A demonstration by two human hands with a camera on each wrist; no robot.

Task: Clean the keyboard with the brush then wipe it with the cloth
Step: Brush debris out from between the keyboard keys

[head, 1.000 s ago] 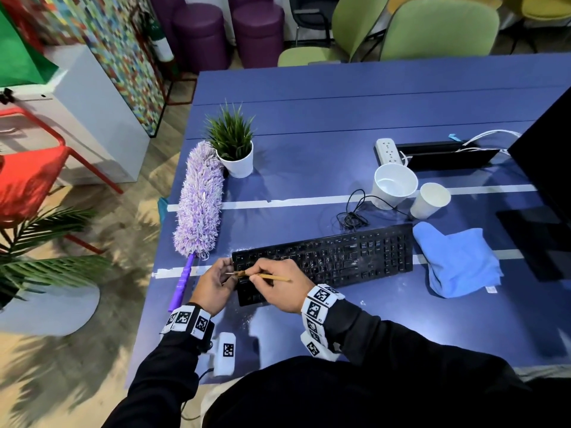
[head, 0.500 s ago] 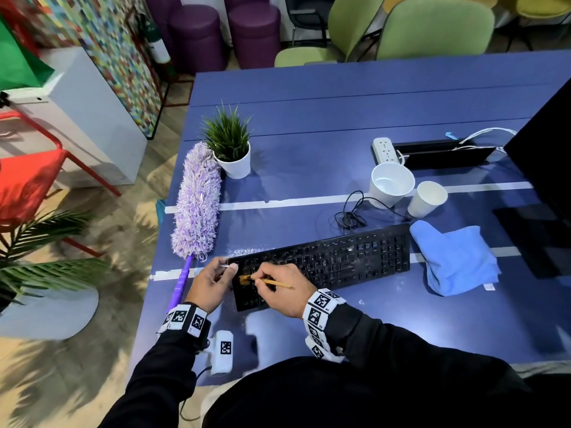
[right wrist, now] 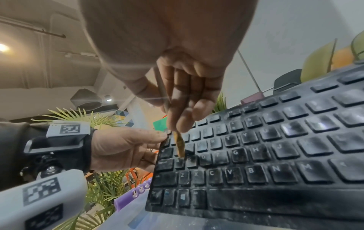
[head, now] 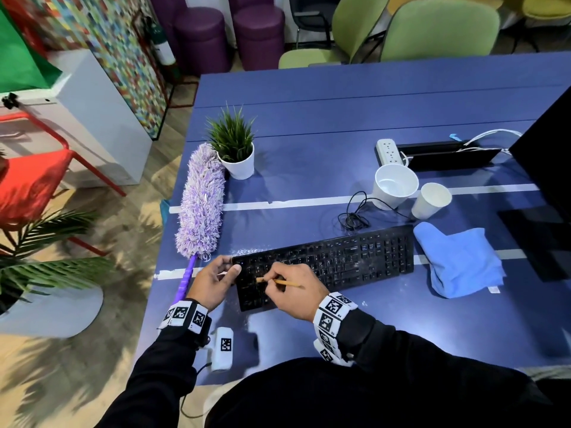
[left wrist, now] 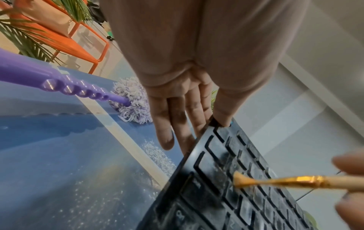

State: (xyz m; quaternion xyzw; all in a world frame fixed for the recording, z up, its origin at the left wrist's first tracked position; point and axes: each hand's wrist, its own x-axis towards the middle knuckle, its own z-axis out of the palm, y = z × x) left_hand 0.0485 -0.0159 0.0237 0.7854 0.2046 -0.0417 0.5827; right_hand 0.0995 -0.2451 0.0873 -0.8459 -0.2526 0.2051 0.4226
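A dusty black keyboard (head: 355, 261) lies slanted near the table's front edge. My left hand (head: 216, 281) holds its left end, thumb on the top corner and fingers down the side, as the left wrist view shows (left wrist: 183, 109). My right hand (head: 293, 291) pinches a small wooden-handled brush (head: 279, 282) like a pen. Its orange bristles (left wrist: 239, 179) touch the keys near the left end, by the A key (right wrist: 180, 155). A folded blue cloth (head: 460, 261) lies just right of the keyboard, untouched.
A purple fluffy duster (head: 200, 205) lies left of the keyboard, its handle beside my left hand. A potted plant (head: 236, 149), two white cups (head: 394, 186), a coiled cable (head: 355, 217), a power strip (head: 389, 151) and a monitor (head: 550, 156) stand behind. White dust (left wrist: 157, 152) speckles the table.
The brush tip has moved right, from the keyboard's left edge onto the left-hand keys. My left hand has stayed on the keyboard's left end.
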